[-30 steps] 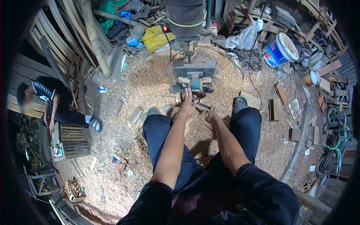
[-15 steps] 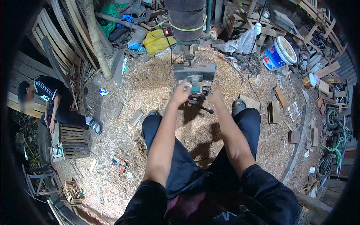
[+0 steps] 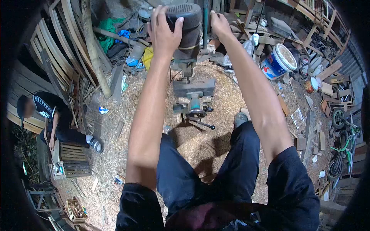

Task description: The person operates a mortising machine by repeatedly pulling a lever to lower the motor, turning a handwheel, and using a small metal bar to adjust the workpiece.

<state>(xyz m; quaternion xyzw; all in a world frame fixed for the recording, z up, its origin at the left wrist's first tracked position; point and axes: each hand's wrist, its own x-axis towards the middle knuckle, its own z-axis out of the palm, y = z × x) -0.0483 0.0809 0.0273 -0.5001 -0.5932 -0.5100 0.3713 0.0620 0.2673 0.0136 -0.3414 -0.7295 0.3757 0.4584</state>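
My left hand (image 3: 163, 34) has its fingers spread against the side of the dark cylindrical motor (image 3: 187, 23), which has a vented top. To the right of the green post (image 3: 205, 23), my right hand (image 3: 221, 26) is closed with curled fingers; what it holds, if anything, is hidden. Below the motor, a bit (image 3: 188, 80) points down over a grey metal block (image 3: 200, 87). In front of that block sits a green clamp (image 3: 195, 103) with a round handwheel (image 3: 195, 114) and a black-knobbed lever (image 3: 205, 125).
Wood shavings (image 3: 154, 96) cover the floor. A person (image 3: 50, 111) sits at the left beside a slatted crate (image 3: 75, 158). Curved wooden pieces (image 3: 58, 42) lean behind. At the right are a paint bucket (image 3: 278, 63), wood offcuts and a small green bicycle (image 3: 345, 144).
Both hands have left the clamp and moved up, the left onto the motor and the right beside the green post. The view has shifted slightly.
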